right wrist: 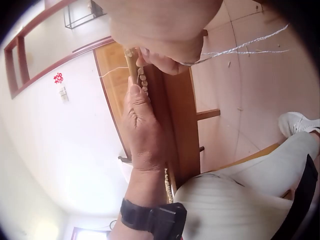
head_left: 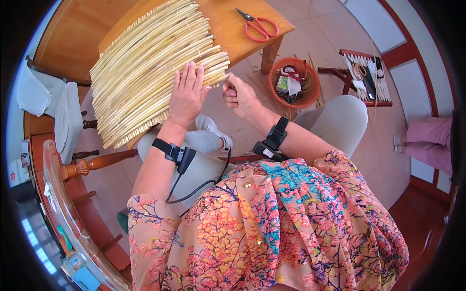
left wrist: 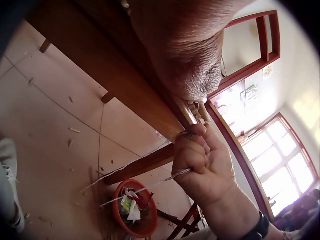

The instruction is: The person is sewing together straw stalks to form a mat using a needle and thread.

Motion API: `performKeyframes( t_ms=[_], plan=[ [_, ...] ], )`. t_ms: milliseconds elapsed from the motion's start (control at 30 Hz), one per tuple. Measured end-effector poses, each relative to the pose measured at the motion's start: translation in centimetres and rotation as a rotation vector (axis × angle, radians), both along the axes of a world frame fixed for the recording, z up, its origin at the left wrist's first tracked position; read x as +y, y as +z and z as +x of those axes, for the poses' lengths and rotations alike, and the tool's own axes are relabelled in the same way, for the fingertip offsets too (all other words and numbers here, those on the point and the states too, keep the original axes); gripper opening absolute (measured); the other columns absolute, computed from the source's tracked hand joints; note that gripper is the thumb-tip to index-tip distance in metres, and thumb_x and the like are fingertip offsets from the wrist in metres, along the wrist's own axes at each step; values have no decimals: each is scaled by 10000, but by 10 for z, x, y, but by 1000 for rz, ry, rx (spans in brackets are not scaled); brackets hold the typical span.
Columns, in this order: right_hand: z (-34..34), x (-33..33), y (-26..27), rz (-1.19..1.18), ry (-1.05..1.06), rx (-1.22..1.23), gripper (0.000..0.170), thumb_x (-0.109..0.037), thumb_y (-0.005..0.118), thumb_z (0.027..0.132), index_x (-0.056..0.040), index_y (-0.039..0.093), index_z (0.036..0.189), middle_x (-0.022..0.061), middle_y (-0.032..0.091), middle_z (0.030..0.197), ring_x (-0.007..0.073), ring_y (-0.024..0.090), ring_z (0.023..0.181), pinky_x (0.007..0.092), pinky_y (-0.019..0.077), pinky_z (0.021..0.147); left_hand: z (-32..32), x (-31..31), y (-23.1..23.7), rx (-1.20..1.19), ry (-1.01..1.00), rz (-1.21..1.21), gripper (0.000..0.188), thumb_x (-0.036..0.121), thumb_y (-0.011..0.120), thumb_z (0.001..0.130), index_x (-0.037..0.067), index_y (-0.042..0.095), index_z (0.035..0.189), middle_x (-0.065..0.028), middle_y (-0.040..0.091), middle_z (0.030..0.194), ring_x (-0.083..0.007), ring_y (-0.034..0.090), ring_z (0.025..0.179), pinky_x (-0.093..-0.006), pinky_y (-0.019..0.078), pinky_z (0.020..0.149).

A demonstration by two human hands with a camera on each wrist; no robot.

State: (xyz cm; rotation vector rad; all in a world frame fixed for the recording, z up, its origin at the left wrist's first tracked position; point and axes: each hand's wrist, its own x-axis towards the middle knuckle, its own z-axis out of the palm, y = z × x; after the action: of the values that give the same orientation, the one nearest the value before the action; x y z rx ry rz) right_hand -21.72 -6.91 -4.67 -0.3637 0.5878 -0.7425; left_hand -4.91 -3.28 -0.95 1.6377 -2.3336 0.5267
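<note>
A mat of pale stalks (head_left: 145,72) tied with thread lies on the wooden table, its near part past the edge. Flat on its right part rests my left hand (head_left: 187,97), fingers straight and thumb out; it shows at the side in the right wrist view (right wrist: 144,135). My right hand (head_left: 242,99) is at the mat's right corner, fingers curled round a string. In the left wrist view, two lengths of string (left wrist: 130,163) trail from the right hand (left wrist: 202,162). The right wrist view shows the white string (right wrist: 245,48) too. Its grip point is partly hidden.
Red-handled scissors (head_left: 261,29) lie on the table (head_left: 228,24). On the floor stands an orange basin (head_left: 314,92) with packets and scraps. Beyond it is a small stool (head_left: 386,92) holding tools. A cushioned chair (head_left: 68,116) stands left; another person's legs (head_left: 429,140) show right.
</note>
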Motion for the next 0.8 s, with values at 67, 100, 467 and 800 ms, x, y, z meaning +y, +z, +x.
performKeyframes(
  t_ms=[67, 100, 467, 800],
  plan=[
    [1, 1, -1, 10, 5, -15, 384, -411, 477, 883, -85, 472, 680, -72, 280, 523, 39, 234, 416, 192, 189, 374, 0, 0, 2, 15, 12, 2, 501, 285, 437, 895, 8, 362, 1306, -195, 343, 1347, -312, 325, 1259, -460, 247, 1034],
    [2, 1, 0, 24, -2, -28, 423, -459, 467, 886, -88, 468, 683, -73, 266, 523, 41, 229, 417, 190, 189, 374, 0, 0, 2, 29, 10, 10, 503, 279, 447, 890, 9, 363, 1306, -191, 342, 1350, -309, 325, 1259, -458, 248, 1034],
    [2, -3, 6, 43, -19, 7, 481, -537, 495, 843, -88, 453, 674, -58, 265, 530, 46, 232, 419, 186, 175, 368, -2, -2, 3, 63, -1, 11, 511, 271, 477, 871, 10, 372, 1298, -185, 347, 1347, -308, 329, 1257, -456, 262, 1026],
    [0, -9, 2, 26, -4, 37, 453, -517, 534, 829, -104, 445, 667, -54, 297, 539, 51, 248, 420, 193, 186, 372, -8, -7, -2, 53, 1, 30, 596, 310, 560, 812, -6, 377, 1283, -212, 349, 1331, -336, 327, 1252, -489, 274, 1012]
  ],
)
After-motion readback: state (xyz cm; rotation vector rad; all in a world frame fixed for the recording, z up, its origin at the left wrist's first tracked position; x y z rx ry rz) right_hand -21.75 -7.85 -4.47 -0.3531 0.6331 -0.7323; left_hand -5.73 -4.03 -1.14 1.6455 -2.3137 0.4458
